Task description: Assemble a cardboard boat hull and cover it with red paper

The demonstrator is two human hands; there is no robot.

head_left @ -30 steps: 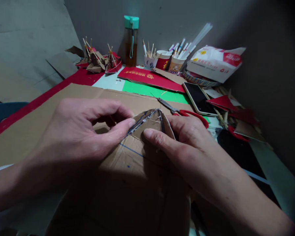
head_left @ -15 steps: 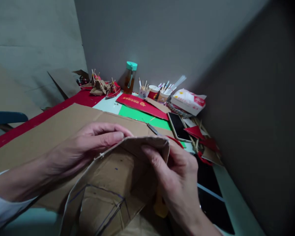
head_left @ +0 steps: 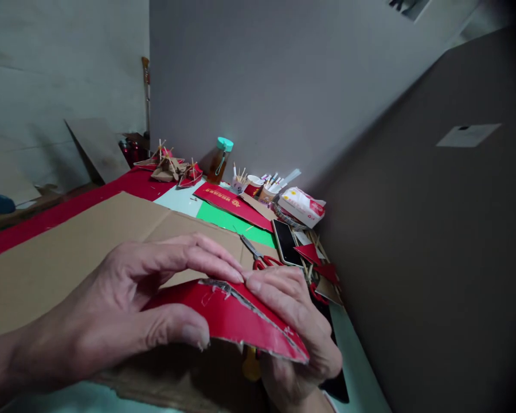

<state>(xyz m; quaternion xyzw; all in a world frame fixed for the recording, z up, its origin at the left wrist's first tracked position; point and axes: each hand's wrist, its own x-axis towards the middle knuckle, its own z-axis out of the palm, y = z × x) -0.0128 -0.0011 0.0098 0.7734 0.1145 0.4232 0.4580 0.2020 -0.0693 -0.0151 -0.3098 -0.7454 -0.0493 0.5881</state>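
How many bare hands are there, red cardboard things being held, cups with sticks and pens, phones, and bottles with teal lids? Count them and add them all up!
Bare hands: 2 (left hand, right hand)
Folded red cardboard piece, held: 1
Cups: 3 (white printed cup, red cup, tan cup)
Black-screened phone: 1
Teal-lidded bottle: 1
Total: 8

One left hand (head_left: 141,310), one right hand (head_left: 298,321), one red cardboard piece (head_left: 245,320)
One teal-lidded bottle (head_left: 218,166), three cups (head_left: 267,196), one phone (head_left: 286,242), one printed red strip (head_left: 249,213); pens (head_left: 277,183) too crowded to count.
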